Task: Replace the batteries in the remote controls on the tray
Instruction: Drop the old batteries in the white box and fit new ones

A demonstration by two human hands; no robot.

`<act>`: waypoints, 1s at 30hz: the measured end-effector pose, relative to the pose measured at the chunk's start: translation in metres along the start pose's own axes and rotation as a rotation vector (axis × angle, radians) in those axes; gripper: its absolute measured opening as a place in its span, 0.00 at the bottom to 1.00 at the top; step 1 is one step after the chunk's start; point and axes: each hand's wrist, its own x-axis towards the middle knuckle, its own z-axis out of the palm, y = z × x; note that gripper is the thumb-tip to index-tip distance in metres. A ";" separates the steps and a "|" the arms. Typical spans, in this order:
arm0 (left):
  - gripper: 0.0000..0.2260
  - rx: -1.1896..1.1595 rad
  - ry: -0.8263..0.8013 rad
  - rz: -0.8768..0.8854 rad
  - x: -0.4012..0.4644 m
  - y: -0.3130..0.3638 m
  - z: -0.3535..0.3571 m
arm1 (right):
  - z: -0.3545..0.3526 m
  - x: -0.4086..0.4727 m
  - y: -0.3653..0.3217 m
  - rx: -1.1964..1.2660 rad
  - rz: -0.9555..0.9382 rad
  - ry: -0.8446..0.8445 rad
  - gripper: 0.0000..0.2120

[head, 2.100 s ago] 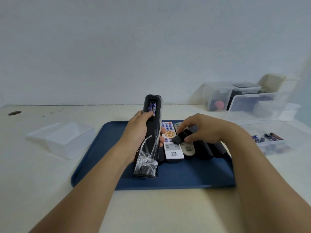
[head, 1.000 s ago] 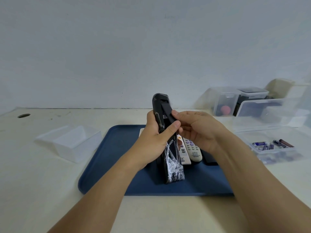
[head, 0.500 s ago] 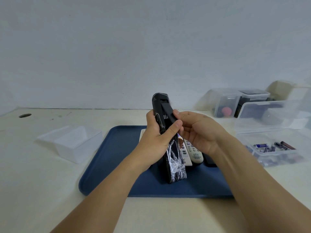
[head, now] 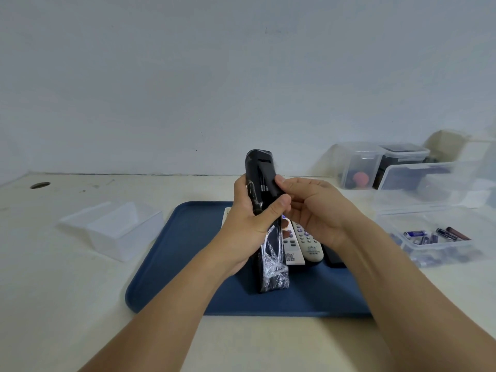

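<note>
Left hand (head: pixel 248 224): fingers wrapped round a black remote (head: pixel 264 200), held upright above the blue tray (head: pixel 174 253); crinkled clear wrap on its lower half. Right hand (head: pixel 312 210): thumb and curled fingers pinching the same remote's upper back. Beneath the right hand, on the tray: white remote (head: pixel 291 248), grey-white remote (head: pixel 308 242). Right of the right hand: clear box of batteries (head: pixel 434 237). Left of the left hand: clear tub (head: pixel 118 226).

The black remote control (head: pixel 261 181) is held upright above the blue tray (head: pixel 174 253), its back facing the camera; crinkled clear plastic wrap covers its lower half. Two light-coloured remote controls (head: pixel 300 242) lie face up, side by side on the tray, a dark one (head: pixel 332 257) beside them.
</note>
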 end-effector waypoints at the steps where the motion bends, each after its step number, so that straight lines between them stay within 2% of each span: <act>1: 0.23 0.007 -0.006 0.008 -0.001 0.000 0.000 | 0.000 0.000 -0.001 0.010 0.008 0.010 0.13; 7: 0.19 0.091 -0.029 0.029 -0.002 -0.001 0.001 | -0.001 0.001 -0.001 0.010 0.034 0.064 0.11; 15: 0.18 0.268 -0.046 0.060 -0.009 0.008 0.001 | -0.005 0.002 -0.004 -0.104 -0.033 0.140 0.17; 21: 0.16 0.176 -0.165 -0.039 -0.016 0.015 0.007 | -0.016 0.002 -0.011 -0.348 -0.067 0.151 0.17; 28: 0.15 -0.018 -0.135 -0.131 -0.013 0.018 0.005 | -0.019 0.006 -0.006 -0.298 -0.214 0.077 0.13; 30: 0.14 -0.067 -0.141 -0.160 -0.012 0.021 0.004 | -0.018 0.007 -0.005 -0.289 -0.279 0.032 0.15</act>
